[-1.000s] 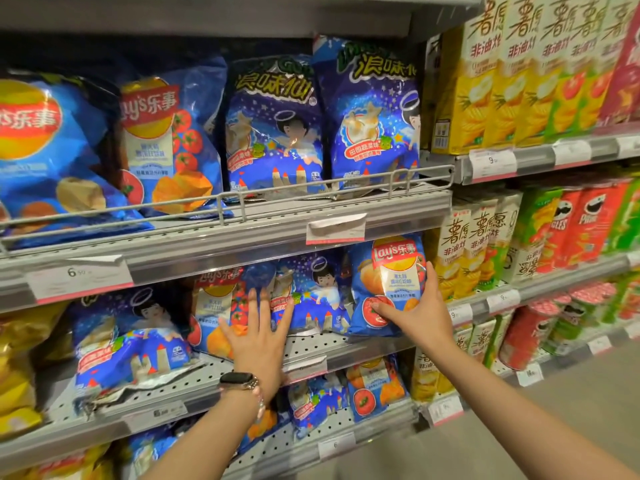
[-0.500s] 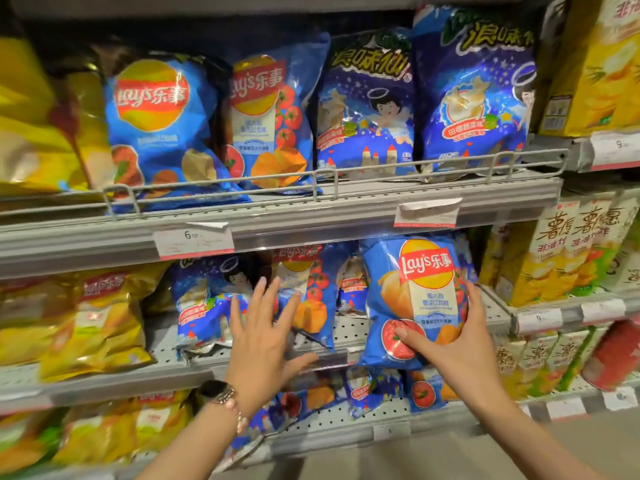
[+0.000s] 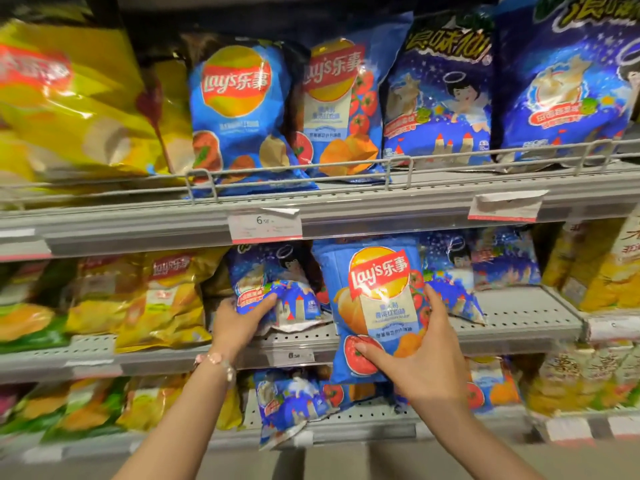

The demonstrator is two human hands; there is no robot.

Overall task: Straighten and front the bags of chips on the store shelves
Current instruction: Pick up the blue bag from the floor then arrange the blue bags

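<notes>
Middle shelf [image 3: 512,315], left to right: our left hand [image 3: 239,320] grips a dark-blue starry bag [image 3: 277,289]; our right hand [image 3: 422,362], well apart, clasps a blue Lay's tomato bag [image 3: 377,299] overhanging the shelf's front edge.

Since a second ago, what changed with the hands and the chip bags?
The left hand, open half a second ago, now grips the dark blue bag on the middle shelf. The right hand has pulled the blue Lay's bag forward past the shelf edge. Top-shelf bags stayed put.
</notes>
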